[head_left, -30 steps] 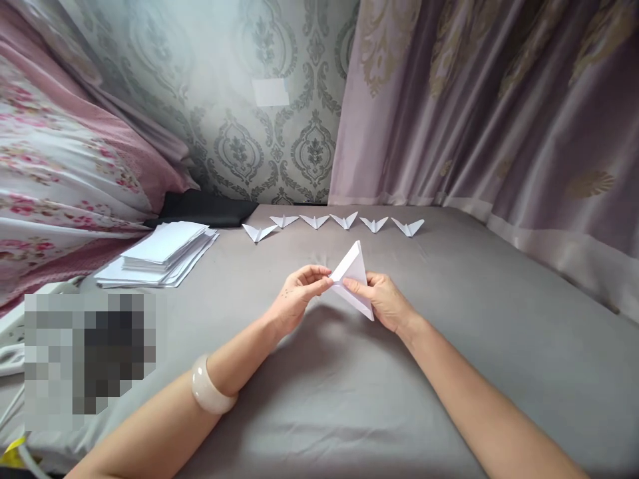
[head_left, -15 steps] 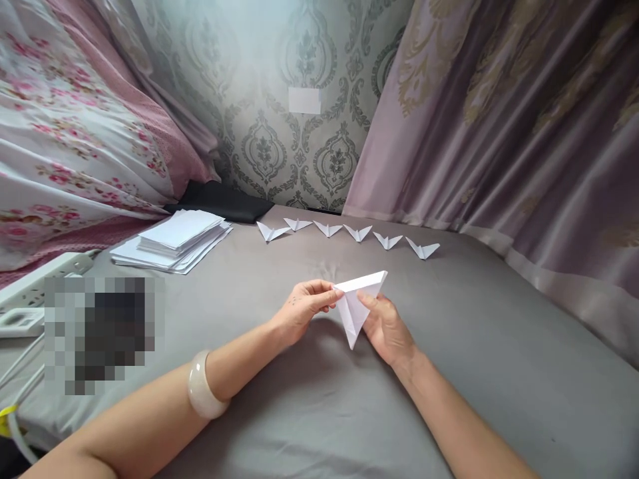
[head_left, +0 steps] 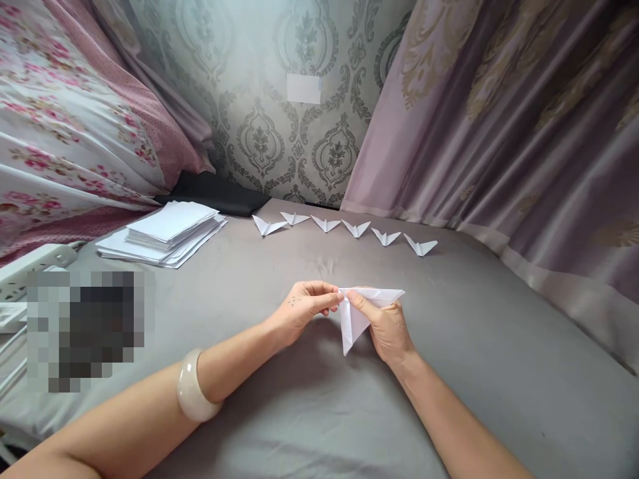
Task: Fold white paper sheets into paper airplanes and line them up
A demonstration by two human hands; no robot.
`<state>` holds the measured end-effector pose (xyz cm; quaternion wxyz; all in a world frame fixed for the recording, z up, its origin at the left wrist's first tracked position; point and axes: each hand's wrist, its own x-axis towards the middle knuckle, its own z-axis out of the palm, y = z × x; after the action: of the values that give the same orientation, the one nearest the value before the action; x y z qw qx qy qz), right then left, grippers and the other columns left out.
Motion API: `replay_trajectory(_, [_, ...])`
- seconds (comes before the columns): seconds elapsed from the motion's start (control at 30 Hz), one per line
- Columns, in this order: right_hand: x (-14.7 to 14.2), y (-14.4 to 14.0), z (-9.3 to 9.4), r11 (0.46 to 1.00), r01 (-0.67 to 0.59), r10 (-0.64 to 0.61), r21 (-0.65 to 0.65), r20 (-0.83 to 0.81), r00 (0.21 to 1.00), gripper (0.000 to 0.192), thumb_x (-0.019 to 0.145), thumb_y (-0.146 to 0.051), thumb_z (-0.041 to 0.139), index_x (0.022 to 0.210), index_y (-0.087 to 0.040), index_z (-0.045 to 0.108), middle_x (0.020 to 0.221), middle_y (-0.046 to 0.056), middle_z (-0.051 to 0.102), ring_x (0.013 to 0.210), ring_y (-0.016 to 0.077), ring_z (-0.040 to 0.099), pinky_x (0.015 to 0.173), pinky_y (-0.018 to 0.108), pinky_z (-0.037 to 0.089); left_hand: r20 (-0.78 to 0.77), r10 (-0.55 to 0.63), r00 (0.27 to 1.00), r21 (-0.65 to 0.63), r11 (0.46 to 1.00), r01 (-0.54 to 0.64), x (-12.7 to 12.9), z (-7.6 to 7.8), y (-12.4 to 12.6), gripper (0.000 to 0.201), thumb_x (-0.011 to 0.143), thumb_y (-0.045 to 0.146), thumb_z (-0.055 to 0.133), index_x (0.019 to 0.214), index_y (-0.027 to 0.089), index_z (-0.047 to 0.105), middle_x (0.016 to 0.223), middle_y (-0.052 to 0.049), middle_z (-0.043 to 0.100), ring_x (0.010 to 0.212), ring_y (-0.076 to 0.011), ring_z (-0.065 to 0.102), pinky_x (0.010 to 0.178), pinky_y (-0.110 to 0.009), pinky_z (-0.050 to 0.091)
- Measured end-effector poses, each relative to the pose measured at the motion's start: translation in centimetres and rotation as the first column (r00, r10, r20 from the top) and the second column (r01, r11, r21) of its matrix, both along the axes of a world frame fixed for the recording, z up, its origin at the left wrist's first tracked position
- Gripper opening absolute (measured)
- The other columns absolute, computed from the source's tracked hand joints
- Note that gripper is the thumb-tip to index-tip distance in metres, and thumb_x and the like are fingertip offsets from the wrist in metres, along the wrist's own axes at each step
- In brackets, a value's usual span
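A folded white sheet of paper (head_left: 355,324), shaped like a triangle with creased flaps, is held up over the grey cloth between both hands. My left hand (head_left: 305,307) pinches its upper left corner between thumb and fingers. My right hand (head_left: 387,326) grips it from the right, thumb lying across the front close to that same corner; the other fingers are mostly hidden behind the paper. Farther back, several folded paper planes (head_left: 325,225) stand in a loose row, their wings spread.
A stack of white paper (head_left: 170,226) lies at the back left, before a black folded item (head_left: 214,193). A white power strip (head_left: 34,266) and a blurred-out patch are at the left edge. Curtains (head_left: 449,133) hang on the right, floral fabric (head_left: 74,133) on the left.
The paper has turned, its right tip dropping lower and pointing farther right. My right thumb has slid left and up toward the pinched corner. The camera view has shifted slightly.
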<state>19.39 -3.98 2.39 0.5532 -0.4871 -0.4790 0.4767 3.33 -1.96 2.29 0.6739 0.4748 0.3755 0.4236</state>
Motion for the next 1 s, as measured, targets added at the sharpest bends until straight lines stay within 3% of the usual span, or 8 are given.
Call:
replay_trajectory(0.17, [0.3, -0.2, 0.2, 0.995, -0.010, -0.021, 0.104, 0.290, 0.957, 0.016, 0.076, -0.039, 0.069, 0.075, -0.023, 0.071, 0.074, 0.000, 0.069, 0.069, 0.0172, 0.060, 0.063, 0.029, 0.045, -0.009, 0.031, 0.999, -0.003, 1.000, -0.031, 0.0, 0.1, 0.0, 0.020, 0.066, 0.033, 0.077, 0.071, 0.015, 0.070, 0.063, 0.000, 0.059, 0.063, -0.0104, 0.051, 0.063, -0.025, 0.039])
replay_trajectory(0.33, [0.4, -0.4, 0.5, 0.972, -0.082, -0.019, 0.221, 0.420, 0.907, 0.012, 0.079, -0.033, 0.066, 0.079, -0.023, 0.073, 0.081, 0.002, 0.068, 0.073, 0.0163, 0.062, 0.065, 0.027, 0.049, -0.018, 0.073, 0.997, -0.015, 0.997, -0.073, 0.0, -0.1, 0.1, 0.020, 0.065, 0.032, 0.077, 0.067, 0.014, 0.068, 0.060, 0.000, 0.058, 0.060, -0.0099, 0.050, 0.061, -0.025, 0.038])
replay_trajectory(0.6, [1.1, -0.6, 0.5, 0.849, -0.248, -0.097, 0.467, 0.599, 0.795, 0.019, 0.088, -0.025, 0.058, 0.098, -0.026, 0.074, 0.086, 0.003, 0.062, 0.073, 0.0135, 0.061, 0.067, 0.026, 0.050, 0.010, 0.073, 0.997, -0.043, 0.996, -0.072, -0.2, 0.4, 0.1, 0.009, 0.064, 0.023, 0.071, 0.064, 0.014, 0.071, 0.063, -0.002, 0.061, 0.060, -0.0102, 0.051, 0.061, -0.024, 0.040])
replay_trajectory(0.8, [1.9, -0.7, 0.4, 0.749, -0.388, -0.192, 0.536, 0.737, 0.648, 0.030, 0.088, -0.019, 0.054, 0.113, -0.029, 0.069, 0.087, 0.005, 0.062, 0.080, 0.0169, 0.059, 0.072, 0.031, 0.052, 0.008, 0.078, 0.997, -0.066, 0.995, -0.077, -0.4, 0.7, 0.1, 0.006, 0.060, 0.019, 0.067, 0.059, 0.014, 0.069, 0.061, -0.002, 0.060, 0.058, -0.0099, 0.049, 0.059, -0.024, 0.039])
replay_trajectory(0.93, [1.8, -0.9, 0.4, 0.725, -0.443, -0.226, 0.527, 0.790, 0.570, 0.037, 0.088, -0.014, 0.051, 0.118, -0.028, 0.066, 0.091, 0.007, 0.063, 0.084, 0.0184, 0.058, 0.074, 0.032, 0.051, 0.028, 0.085, 0.996, -0.096, 0.992, -0.082, -0.5, 0.4, 0.4, 0.006, 0.059, 0.017, 0.066, 0.054, 0.014, 0.065, 0.057, -0.001, 0.058, 0.056, -0.0093, 0.049, 0.056, -0.024, 0.038])
replay_trajectory(1.0, [1.6, -1.0, 0.5, 0.727, -0.449, -0.216, 0.519, 0.794, 0.568, 0.037, 0.088, -0.013, 0.050, 0.118, -0.027, 0.067, 0.091, 0.007, 0.064, 0.085, 0.0188, 0.059, 0.075, 0.032, 0.050, 0.046, 0.085, 0.995, -0.113, 0.990, -0.080, -0.6, 0.3, 0.5, 0.009, 0.059, 0.016, 0.066, 0.050, 0.014, 0.062, 0.054, -0.001, 0.056, 0.054, -0.0092, 0.049, 0.055, -0.024, 0.037])
